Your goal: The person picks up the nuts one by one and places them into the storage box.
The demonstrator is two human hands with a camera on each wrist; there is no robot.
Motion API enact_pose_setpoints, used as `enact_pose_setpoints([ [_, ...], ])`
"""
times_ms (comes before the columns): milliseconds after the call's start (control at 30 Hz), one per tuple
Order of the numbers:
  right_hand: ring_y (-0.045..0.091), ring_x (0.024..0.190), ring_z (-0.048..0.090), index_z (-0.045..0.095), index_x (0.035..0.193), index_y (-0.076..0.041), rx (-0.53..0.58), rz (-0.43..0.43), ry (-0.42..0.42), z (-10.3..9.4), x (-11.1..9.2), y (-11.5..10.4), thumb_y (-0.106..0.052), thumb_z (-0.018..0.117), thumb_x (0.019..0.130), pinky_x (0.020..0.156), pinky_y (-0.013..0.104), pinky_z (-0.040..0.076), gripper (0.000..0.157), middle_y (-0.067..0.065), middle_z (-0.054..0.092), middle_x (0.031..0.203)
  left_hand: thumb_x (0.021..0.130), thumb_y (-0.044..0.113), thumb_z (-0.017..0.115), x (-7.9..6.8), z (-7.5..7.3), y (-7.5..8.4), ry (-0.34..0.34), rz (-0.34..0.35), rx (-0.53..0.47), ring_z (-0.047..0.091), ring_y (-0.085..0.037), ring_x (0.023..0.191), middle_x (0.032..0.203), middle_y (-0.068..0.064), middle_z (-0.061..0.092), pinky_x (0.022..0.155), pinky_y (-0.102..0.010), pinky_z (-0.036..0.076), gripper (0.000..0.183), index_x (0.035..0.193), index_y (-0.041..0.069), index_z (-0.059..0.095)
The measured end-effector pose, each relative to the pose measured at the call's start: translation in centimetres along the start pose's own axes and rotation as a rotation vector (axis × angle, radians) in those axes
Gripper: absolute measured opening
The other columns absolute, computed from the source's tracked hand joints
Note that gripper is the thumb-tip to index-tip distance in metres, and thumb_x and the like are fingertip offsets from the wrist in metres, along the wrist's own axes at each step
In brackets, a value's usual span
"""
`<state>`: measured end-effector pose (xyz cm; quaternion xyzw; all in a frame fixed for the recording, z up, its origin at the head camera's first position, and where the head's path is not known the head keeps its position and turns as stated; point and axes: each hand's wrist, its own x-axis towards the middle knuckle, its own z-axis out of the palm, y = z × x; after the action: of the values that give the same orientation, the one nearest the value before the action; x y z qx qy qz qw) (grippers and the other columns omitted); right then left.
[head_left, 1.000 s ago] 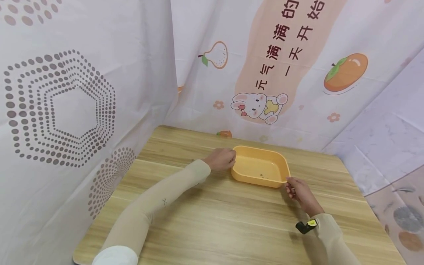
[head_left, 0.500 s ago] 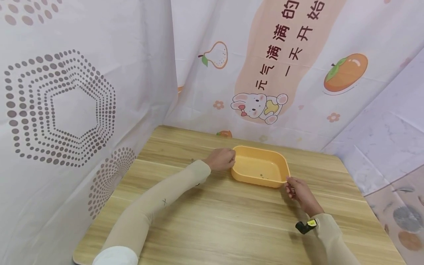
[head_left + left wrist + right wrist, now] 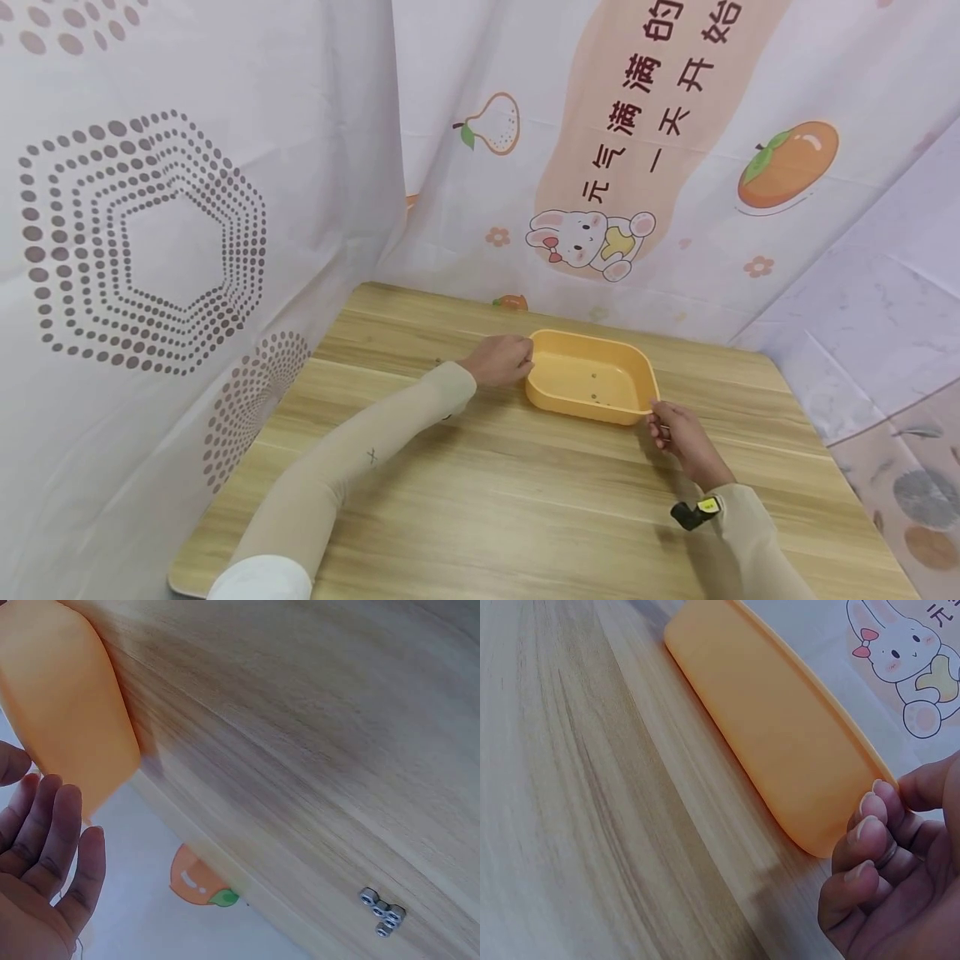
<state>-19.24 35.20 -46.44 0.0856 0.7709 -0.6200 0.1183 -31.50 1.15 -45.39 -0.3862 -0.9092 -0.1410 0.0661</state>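
A yellow-orange rectangular tray (image 3: 585, 409) with rounded corners rests on the wooden table. Several tiny dark pieces (image 3: 594, 396) lie on its floor, too small to name surely. My left hand (image 3: 501, 361) grips the tray's left rim; in the left wrist view its thumb and fingers meet at that wall. At the near right corner my right hand (image 3: 681, 437) pinches the rim between thumb and index finger, the other fingers curled below, as the right wrist view shows. Several metal hex nuts (image 3: 386, 911) sit in a cluster on the table, left of the tray.
Behind the table (image 3: 480, 500) hangs a white printed curtain (image 3: 450, 225), close beyond the tray. Another curtain (image 3: 172, 250) runs along the left side. A black device (image 3: 692, 513) with a yellow label is strapped at my right wrist.
One tiny piece now shows farther back on the tray floor, where none was visible before. Both hands keep their hold, and the tray stays in place. The head view has shifted slightly.
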Motion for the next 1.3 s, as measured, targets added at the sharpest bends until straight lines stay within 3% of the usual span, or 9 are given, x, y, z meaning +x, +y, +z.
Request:
enact_pose_setpoints([
  [200, 0.011, 0.061, 0.048, 0.052, 0.099, 0.007, 0.007, -0.015, 0.002, -0.3, 0.3, 0.5, -0.033, 0.042, 0.102, 0.054, 0.026, 0.045, 0.041, 0.002, 0.051, 0.072, 0.093, 0.022, 0.058, -0.5, -0.3, -0.6, -0.019, 0.002, -0.03, 0.051, -0.007, 0.067, 0.078, 0.009, 0.055, 0.057, -0.02, 0.043, 0.01, 0.085, 0.016, 0.06],
  [567, 0.009, 0.059, 0.048, 0.052, 0.1, 0.006, -0.012, -0.04, 0.019, -1.1, 1.6, 2.2, -0.042, 0.044, 0.1, 0.053, 0.025, 0.044, 0.049, -0.002, 0.051, 0.07, 0.092, 0.018, 0.057, -1.9, -0.1, -2.9, -0.038, -0.009, 0.008, 0.048, -0.008, 0.064, 0.073, 0.006, 0.053, 0.056, -0.021, 0.043, 0.012, 0.08, 0.016, 0.057],
  [900, 0.011, 0.06, 0.048, 0.053, 0.098, 0.006, 0.012, -0.028, 0.002, -0.4, 0.6, 1.0, -0.032, 0.041, 0.103, 0.054, 0.026, 0.044, 0.04, 0.002, 0.051, 0.072, 0.09, 0.012, 0.055, -4.0, -0.4, -4.6, -0.04, -0.041, 0.001, 0.047, -0.007, 0.06, 0.07, 0.007, 0.053, 0.055, -0.021, 0.042, 0.015, 0.075, 0.016, 0.055],
  [1133, 0.012, 0.06, 0.048, 0.051, 0.098, 0.008, 0.013, -0.025, -0.002, 0.2, -0.3, 0.0, -0.03, 0.04, 0.103, 0.054, 0.026, 0.044, 0.04, 0.003, 0.051, 0.072, 0.092, 0.017, 0.058, -5.6, -0.4, -6.2, -0.077, -0.094, 0.027, 0.051, -0.005, 0.063, 0.077, 0.008, 0.059, 0.056, -0.02, 0.045, 0.009, 0.084, 0.014, 0.06],
  [1300, 0.011, 0.059, 0.048, 0.052, 0.098, 0.008, 0.022, -0.026, -0.004, 0.1, -0.1, 0.2, -0.031, 0.041, 0.103, 0.053, 0.026, 0.044, 0.041, 0.002, 0.052, 0.071, 0.09, 0.017, 0.061, -6.7, -0.4, -7.2, -0.06, -0.111, 0.049, 0.053, -0.005, 0.065, 0.08, 0.007, 0.06, 0.056, -0.02, 0.046, 0.006, 0.086, 0.013, 0.061],
])
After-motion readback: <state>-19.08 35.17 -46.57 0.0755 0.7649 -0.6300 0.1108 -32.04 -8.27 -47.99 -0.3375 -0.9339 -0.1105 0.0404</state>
